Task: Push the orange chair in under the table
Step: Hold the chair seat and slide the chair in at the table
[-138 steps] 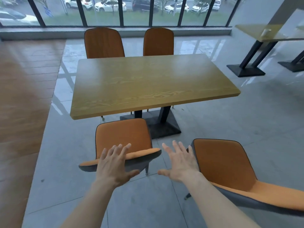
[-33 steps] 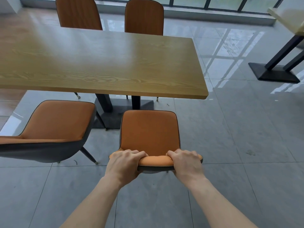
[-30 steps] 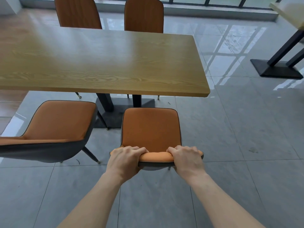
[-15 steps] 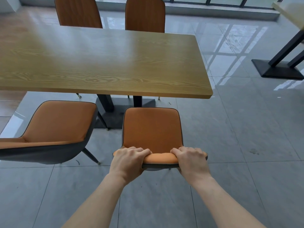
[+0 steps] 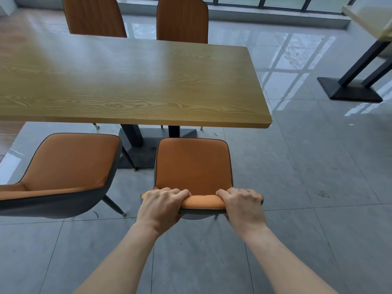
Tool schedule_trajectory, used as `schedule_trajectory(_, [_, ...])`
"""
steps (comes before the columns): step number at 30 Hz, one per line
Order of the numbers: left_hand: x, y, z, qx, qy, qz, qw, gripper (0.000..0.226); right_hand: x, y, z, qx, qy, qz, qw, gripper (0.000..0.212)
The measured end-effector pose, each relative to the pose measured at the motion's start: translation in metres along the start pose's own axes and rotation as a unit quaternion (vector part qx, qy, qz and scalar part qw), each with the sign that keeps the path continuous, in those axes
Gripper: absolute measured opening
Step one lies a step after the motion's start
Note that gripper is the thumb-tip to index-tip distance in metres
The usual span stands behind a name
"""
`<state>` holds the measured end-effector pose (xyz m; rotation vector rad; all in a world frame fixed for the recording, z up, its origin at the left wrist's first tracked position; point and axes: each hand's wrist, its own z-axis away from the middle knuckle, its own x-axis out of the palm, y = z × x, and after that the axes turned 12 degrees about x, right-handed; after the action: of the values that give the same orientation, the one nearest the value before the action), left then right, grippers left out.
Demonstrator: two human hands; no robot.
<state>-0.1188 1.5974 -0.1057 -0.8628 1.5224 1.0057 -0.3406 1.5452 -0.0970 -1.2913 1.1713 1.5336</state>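
- Orange upholstered chair with dark grey shell [image 5: 193, 166]: stands on the grey tiled floor [image 5: 318, 187] at the near side of the worktop, seat front just short of the worktop edge, not yet underneath.
- Left hand [image 5: 162, 205]: clamped over the left part of the backrest top edge, fingers curled onto the orange face.
- Right hand [image 5: 242, 203]: clamped likewise over the right part; the two hands are apart, with bare backrest between them.
- Rectangular light wood-grain worktop [image 5: 127, 81]: carried on a black pedestal base [image 5: 135, 143].
- Second orange chair [image 5: 63, 172]: near side, left of the held one, turned at an angle.
- Two brown-backed chairs [image 5: 182, 20]: at the far side.
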Motion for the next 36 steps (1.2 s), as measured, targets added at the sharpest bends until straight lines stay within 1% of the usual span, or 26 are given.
schedule_trajectory(6, [0.001,0.008,-0.006,-0.009,0.017,-0.001,1.0,0.034,-0.004,0.009,-0.006,-0.026,-0.03,0.007,0.999,0.033])
schedule_trajectory(13, [0.007,0.013,-0.019,0.009,0.009,-0.01,1.0,0.027,-0.013,0.016,-0.012,0.037,-0.044,0.013,0.998,0.032])
schedule_trajectory(24, [0.008,0.001,-0.018,0.027,0.012,0.028,0.999,0.025,-0.012,0.011,-0.013,0.04,-0.049,0.015,0.998,0.031])
schedule_trajectory(28, [0.003,0.004,-0.018,0.015,-0.011,0.04,0.999,0.029,-0.013,0.015,-0.016,0.018,-0.066,0.006,0.998,0.029])
schedule_trajectory(31, [-0.002,0.007,-0.018,0.001,-0.037,0.042,0.998,0.034,-0.011,0.018,-0.018,0.018,-0.093,-0.033,0.995,0.031])
schedule_trajectory(33, [-0.006,0.011,-0.018,-0.019,-0.051,0.045,0.998,0.036,-0.014,0.019,-0.017,0.011,-0.117,-0.043,0.992,0.031])
schedule_trajectory(36, [-0.015,0.018,-0.02,-0.047,-0.073,0.059,0.994,0.037,-0.019,0.021,-0.017,0.01,-0.126,-0.045,0.991,0.031])
